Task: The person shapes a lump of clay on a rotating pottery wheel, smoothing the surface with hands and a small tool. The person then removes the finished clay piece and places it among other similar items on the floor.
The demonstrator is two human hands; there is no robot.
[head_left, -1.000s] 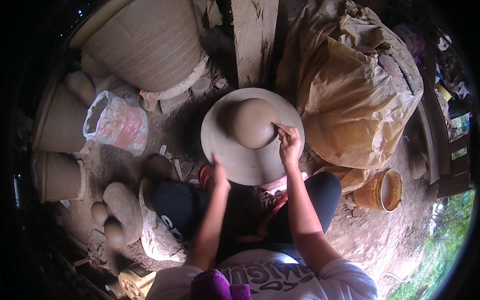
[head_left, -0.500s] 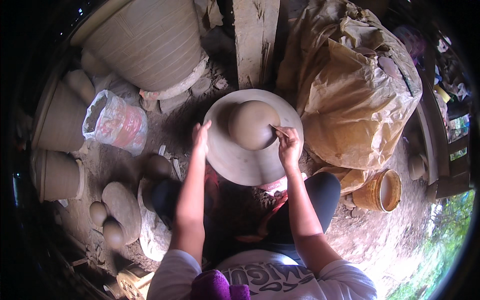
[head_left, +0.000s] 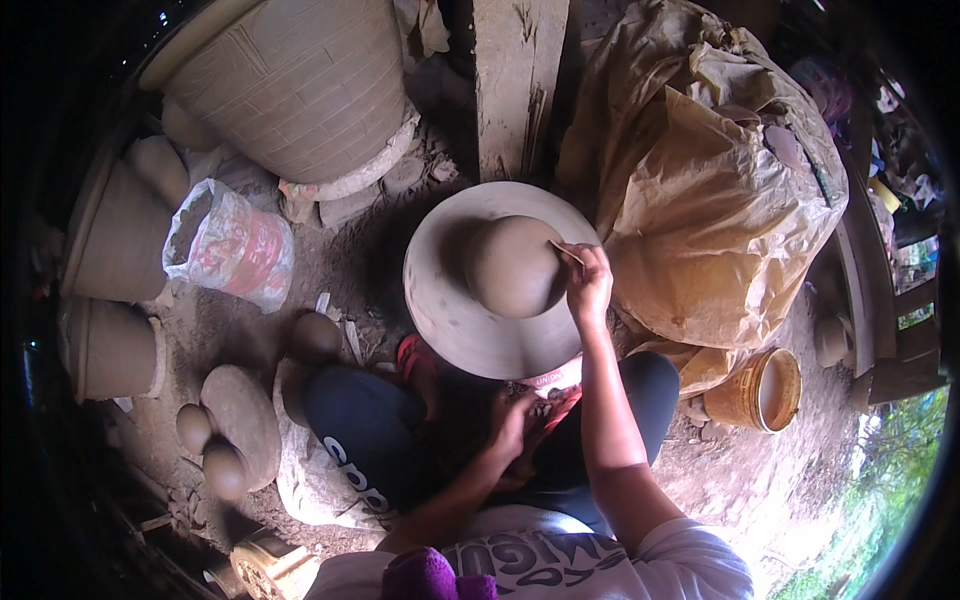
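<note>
A smooth round clay dome (head_left: 508, 273) sits on a wide grey disc (head_left: 455, 325) in front of me. My right hand (head_left: 588, 275) is closed on a thin flat tool (head_left: 566, 252), whose tip touches the dome's upper right side. Below the disc, between my bent legs, my left hand (head_left: 512, 425) is in shadow beside a red and white sack (head_left: 550, 378); I cannot tell whether its fingers are closed or what they touch.
Big clay pots (head_left: 270, 85) stand left, with a bag (head_left: 225, 255), small clay balls (head_left: 225, 470) and a stone slab (head_left: 250, 420). A wooden post (head_left: 510, 80) is ahead. Right are a covered heap (head_left: 720, 220) and an orange bucket (head_left: 735, 400).
My left hand has left the disc's left rim and dropped down between my legs. My right hand stays at the dome with the tool, shifted slightly right.
</note>
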